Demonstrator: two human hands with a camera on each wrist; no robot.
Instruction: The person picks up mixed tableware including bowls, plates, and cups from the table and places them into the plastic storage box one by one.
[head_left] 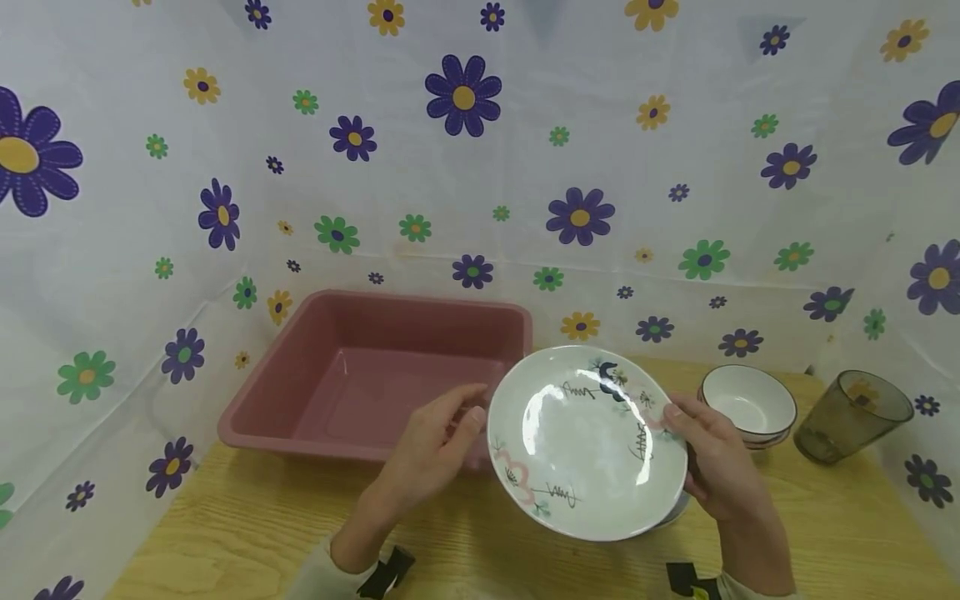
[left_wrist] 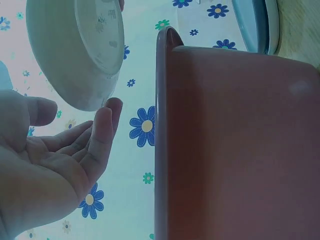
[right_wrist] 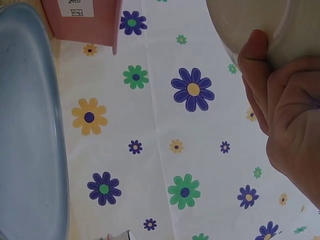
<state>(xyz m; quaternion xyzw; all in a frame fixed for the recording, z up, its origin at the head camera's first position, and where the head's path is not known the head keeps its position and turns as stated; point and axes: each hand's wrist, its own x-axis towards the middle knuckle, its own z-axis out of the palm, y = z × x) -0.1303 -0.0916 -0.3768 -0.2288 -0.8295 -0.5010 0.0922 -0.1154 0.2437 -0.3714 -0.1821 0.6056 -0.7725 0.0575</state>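
A white plate (head_left: 585, 442) with pink and dark blue flower drawings and a glossy face is held tilted above the table. My right hand (head_left: 723, 458) grips its right edge, thumb on the face and fingers behind, as the right wrist view also shows. At the plate's left side is my left hand (head_left: 431, 446), its fingers loosely spread. In the left wrist view the left fingertips come close to the plate's rim; whether they touch it I cannot tell. A pink basin (head_left: 375, 450) stands behind the left hand.
White bowls (head_left: 750, 404) with dark rims are stacked at the right, beside a tinted brown glass (head_left: 847, 421). A blue oval dish (right_wrist: 30, 125) lies on the wooden table (head_left: 247, 517), mostly hidden under the plate in the head view. Flowered sheeting (head_left: 510, 167) encloses the back and sides.
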